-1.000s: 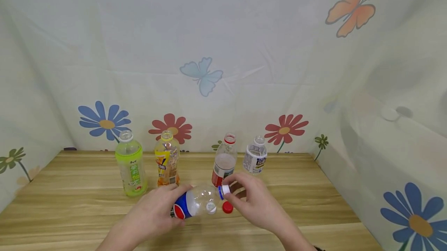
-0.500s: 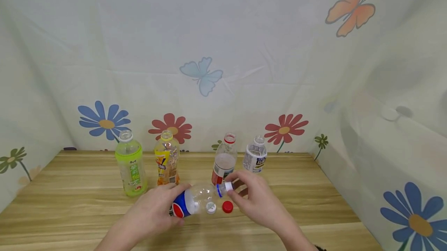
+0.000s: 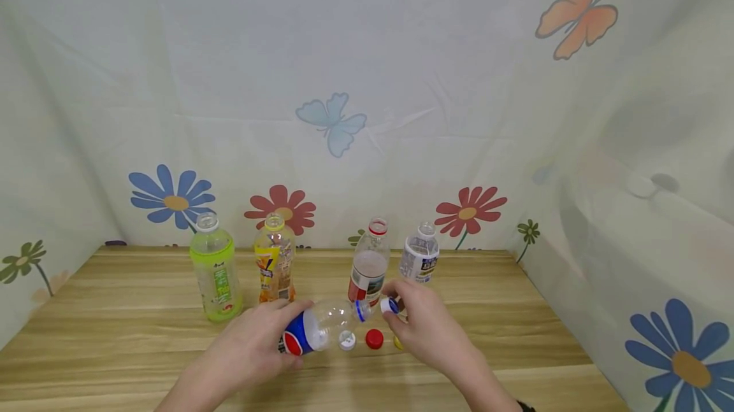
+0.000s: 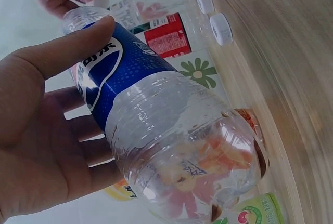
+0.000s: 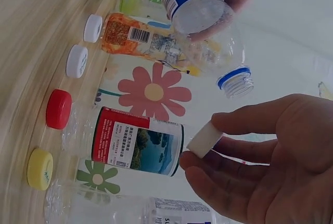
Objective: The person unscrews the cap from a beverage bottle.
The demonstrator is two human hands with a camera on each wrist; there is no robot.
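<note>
My left hand (image 3: 260, 339) grips a clear plastic bottle (image 3: 332, 326) with a blue label, held tilted with its neck toward the right. Its threaded mouth (image 5: 240, 82) is bare, with a blue ring below it. My right hand (image 3: 427, 326) pinches a white bottle cap (image 5: 204, 139) between thumb and fingers, a short gap from the mouth. On the table below lie a red cap (image 3: 374, 339), a yellow cap (image 5: 40, 169) and two white caps, one (image 5: 93, 28) farther left than the other (image 5: 77, 61).
Uncapped bottles stand along the back: a green-labelled one (image 3: 215, 272), a yellow-orange one (image 3: 275, 265), a red-labelled one (image 3: 369, 265) and a small clear one (image 3: 420, 256). Behind them hangs a flower-patterned cloth (image 3: 229, 81). The wooden table (image 3: 115, 335) extends to both sides.
The white cap has come off the bottle's neck and moved right in my right hand, its blue inside turned into view. The yellow cap has come into sight. My left hand stays nearly still.
</note>
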